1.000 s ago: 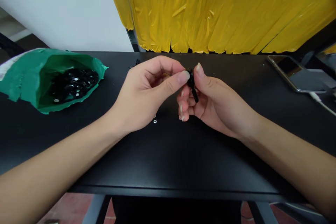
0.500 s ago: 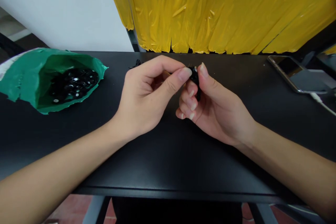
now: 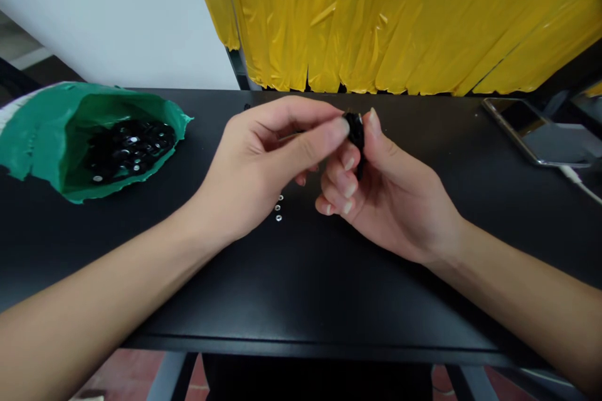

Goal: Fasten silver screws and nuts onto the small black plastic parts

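Both hands meet above the middle of the black table [image 3: 305,288]. My right hand [image 3: 390,194] pinches a small black part [image 3: 355,127] between thumb and curled fingers. My left hand [image 3: 263,166] closes thumb and forefinger on the same black part from the left. Two tiny silver rings [image 3: 279,208] lie on the table just below my left hand. At the left, an open green bag [image 3: 51,138] lies on its side with several small black pieces [image 3: 126,147] inside.
A phone [image 3: 531,131] with a white cable [image 3: 580,185] rests at the table's far right. Yellow plastic sheeting [image 3: 399,19] hangs behind the table, beside a white wall. The table's front edge runs just beneath my forearms.
Both hands rose slightly and shifted right with the black part. My left hand lifted enough to uncover the silver rings on the table.
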### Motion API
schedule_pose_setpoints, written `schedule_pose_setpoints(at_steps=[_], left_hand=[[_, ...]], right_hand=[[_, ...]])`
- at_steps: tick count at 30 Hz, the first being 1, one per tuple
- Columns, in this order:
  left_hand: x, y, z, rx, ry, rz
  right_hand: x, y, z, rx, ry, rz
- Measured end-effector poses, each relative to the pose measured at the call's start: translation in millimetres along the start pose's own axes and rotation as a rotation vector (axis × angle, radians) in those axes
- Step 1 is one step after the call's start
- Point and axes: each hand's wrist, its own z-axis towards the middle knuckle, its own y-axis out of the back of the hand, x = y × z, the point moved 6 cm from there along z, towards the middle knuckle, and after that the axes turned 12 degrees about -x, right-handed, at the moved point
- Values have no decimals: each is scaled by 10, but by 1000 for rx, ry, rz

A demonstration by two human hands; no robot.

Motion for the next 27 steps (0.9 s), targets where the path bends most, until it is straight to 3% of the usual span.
schedule_pose_setpoints(at_steps=[11, 15, 22, 27], left_hand=[[-171, -115, -111, -164, -159, 61], [-115, -91, -127, -162, -98, -11], [5, -126, -90, -33, 51, -148], [-45, -111, -118, -159, -36, 36]], right_hand=[[-93, -80, -58, 79, -66, 89], [-103, -98, -71, 60, -93, 130], [-38, -87, -27, 6, -40, 82], [-46, -80, -34, 5, -37, 65]])
